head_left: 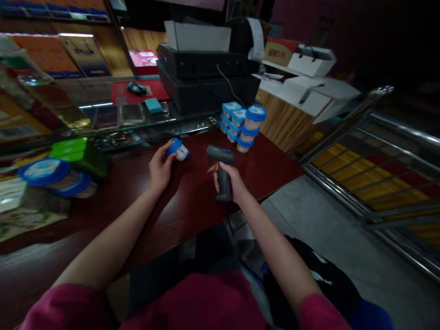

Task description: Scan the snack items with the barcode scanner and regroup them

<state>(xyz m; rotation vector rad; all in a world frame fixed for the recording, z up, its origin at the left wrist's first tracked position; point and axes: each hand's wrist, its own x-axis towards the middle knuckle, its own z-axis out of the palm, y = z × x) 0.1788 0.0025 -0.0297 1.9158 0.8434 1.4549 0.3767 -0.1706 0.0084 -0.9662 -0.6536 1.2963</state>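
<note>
My left hand (161,166) grips a small blue-lidded tub (178,150), tilted so that a white label on its side faces right. In my right hand (231,179) is a black handheld barcode scanner (224,181), its handle wrapped by my fingers and its head pointing left toward the tub. Both hands are over the dark red tabletop (192,197). Beyond the scanner, several more blue-lidded tubs (253,118) stand stacked at the back right of the table.
At the left, larger blue-lidded tubs (48,173) sit beside green boxes (77,153). Black equipment (209,68) stands behind, with a mouse (136,88) on a red mat. A metal rack (338,197) is at the right, past the table edge.
</note>
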